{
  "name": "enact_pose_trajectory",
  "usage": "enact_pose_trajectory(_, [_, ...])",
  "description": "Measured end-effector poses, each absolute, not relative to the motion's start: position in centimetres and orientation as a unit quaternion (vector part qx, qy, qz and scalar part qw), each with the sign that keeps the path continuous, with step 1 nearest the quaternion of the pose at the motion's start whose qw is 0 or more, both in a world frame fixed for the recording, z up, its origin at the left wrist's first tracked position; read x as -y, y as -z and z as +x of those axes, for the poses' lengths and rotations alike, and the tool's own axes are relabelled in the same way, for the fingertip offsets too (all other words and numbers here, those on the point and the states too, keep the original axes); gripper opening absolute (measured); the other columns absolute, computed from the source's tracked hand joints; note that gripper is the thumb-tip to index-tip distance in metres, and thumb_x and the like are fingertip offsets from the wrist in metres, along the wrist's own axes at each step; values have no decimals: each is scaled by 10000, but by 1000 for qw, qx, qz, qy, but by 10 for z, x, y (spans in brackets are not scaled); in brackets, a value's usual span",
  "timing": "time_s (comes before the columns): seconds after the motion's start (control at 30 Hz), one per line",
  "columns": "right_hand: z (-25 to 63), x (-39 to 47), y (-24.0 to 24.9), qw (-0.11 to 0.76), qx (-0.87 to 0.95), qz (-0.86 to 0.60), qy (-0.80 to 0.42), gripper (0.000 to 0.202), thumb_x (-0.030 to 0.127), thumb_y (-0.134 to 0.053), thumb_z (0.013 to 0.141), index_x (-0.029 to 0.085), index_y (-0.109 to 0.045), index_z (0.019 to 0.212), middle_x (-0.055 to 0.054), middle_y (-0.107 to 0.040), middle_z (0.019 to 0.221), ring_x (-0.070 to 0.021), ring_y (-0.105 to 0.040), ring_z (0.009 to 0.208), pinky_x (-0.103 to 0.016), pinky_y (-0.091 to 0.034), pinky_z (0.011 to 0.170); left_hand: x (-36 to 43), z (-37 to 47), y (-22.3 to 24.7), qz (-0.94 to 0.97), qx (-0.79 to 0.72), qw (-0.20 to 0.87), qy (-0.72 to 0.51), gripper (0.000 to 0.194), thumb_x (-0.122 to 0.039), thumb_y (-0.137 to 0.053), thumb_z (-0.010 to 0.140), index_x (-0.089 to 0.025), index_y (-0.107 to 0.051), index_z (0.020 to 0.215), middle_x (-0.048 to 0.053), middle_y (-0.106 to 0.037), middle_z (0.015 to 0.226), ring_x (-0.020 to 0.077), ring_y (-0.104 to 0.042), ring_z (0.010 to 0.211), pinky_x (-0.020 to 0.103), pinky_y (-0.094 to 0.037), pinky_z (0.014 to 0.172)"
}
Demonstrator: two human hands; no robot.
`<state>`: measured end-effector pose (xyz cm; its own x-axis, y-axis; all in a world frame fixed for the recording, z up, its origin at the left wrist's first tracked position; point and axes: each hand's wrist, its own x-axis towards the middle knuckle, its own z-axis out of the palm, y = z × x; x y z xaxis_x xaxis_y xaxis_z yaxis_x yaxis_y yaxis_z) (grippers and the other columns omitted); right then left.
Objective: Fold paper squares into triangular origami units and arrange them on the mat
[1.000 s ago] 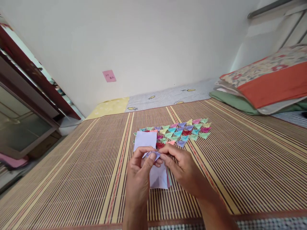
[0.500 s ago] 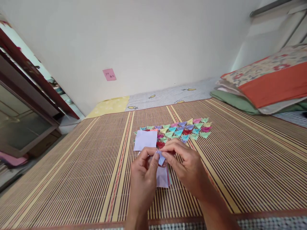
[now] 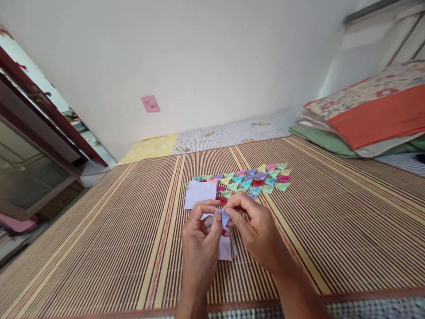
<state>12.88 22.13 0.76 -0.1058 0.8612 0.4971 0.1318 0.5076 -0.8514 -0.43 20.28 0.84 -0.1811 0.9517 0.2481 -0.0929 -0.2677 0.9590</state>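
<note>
Between my two hands is a small folded piece of lavender paper. My left hand pinches its left side with thumb and fingers. On the right side, the thumb and index finger of my right hand close on it as well. Below the hands lies a stack of paper squares, lavender on top with coloured edges showing, partly covered by the left hand. A flat lavender sheet rests just beyond the left hand. Past the hands, several folded paper pieces in many colours sit in rows, some hidden behind the sheet and fingers.
Everything lies on a striped bamboo mat. A patterned cloth runs along the white wall, where a pink note is stuck. Folded bedding is piled at the right. A dark-framed glass panel stands at the left.
The lavender paper has turned slightly, with more of its left point now showing. My right fingertips have shifted on its upper edge, and the left fingers have spread a little.
</note>
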Motion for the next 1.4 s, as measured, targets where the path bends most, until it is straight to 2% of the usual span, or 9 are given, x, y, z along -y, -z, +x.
enact_pose_trajectory(0.17, [132,-224,-4,563,647,-370,-356,192,272,-524,1020,218,-575,843,8,-585,795,-149,-590,674,-249,-498,618,-202,-7,-6,503,-444,398,-626,92,-264,-753,880,-194,-696,859,68,-685,1193,95,-668,640,213,-594,552])
enact_pose_trajectory(0.33, [135,-226,-6,558,670,-364,-326,180,204,-525,1008,212,-580,837,23,-577,746,-141,-550,658,-260,-437,632,-204,-11,-4,521,-445,391,-615,59,-187,-771,836,-200,-717,854,99,-686,1226,212,-730,924,288,-620,726])
enact_pose_trajectory(0.47, [136,-224,-10,554,683,-366,-303,196,180,-517,1010,214,-589,830,13,-598,775,-154,-567,727,-277,-431,681,-205,-11,-3,550,-461,352,-602,72,-144,-730,852,-215,-742,858,91,-690,1213,229,-702,1042,303,-589,816])
enact_pose_trajectory(0.6, [134,-222,-13,555,689,-378,-274,105,197,-590,982,215,-633,888,-10,-648,875,-179,-600,833,-303,-451,747,-204,-11,-4,563,-470,326,-597,69,-157,-706,880,-219,-733,871,74,-687,1217,203,-708,1018,281,-572,807])
enact_pose_trajectory(0.67, [132,-220,-13,560,689,-384,-254,121,178,-572,980,213,-638,885,-18,-649,888,-188,-602,855,-314,-454,754,-204,-10,-3,563,-465,329,-599,74,-150,-696,886,-222,-710,878,65,-686,1216,200,-711,1030,278,-568,811])
enact_pose_trajectory(0.93, [123,-216,-12,580,679,-400,-205,113,141,-573,947,201,-622,865,-24,-629,866,-195,-589,828,-339,-455,757,-204,-11,0,618,-464,225,-594,157,-94,-647,909,-240,-696,875,49,-680,1200,195,-681,1084,268,-567,803])
enact_pose_trajectory(1.17, [126,-216,-11,576,678,-419,-181,129,130,-557,961,190,-629,873,-12,-641,813,-172,-612,769,-300,-474,711,-203,-11,0,601,-465,246,-603,124,-109,-662,914,-223,-699,881,68,-682,1222,186,-706,1015,279,-579,804])
enact_pose_trajectory(1.4, [129,-215,-12,583,653,-430,-221,132,157,-588,946,188,-670,847,-6,-703,776,-153,-667,703,-262,-509,673,-205,-7,0,614,-483,190,-594,132,-132,-672,918,-229,-753,953,42,-780,1046,183,-744,967,282,-595,837])
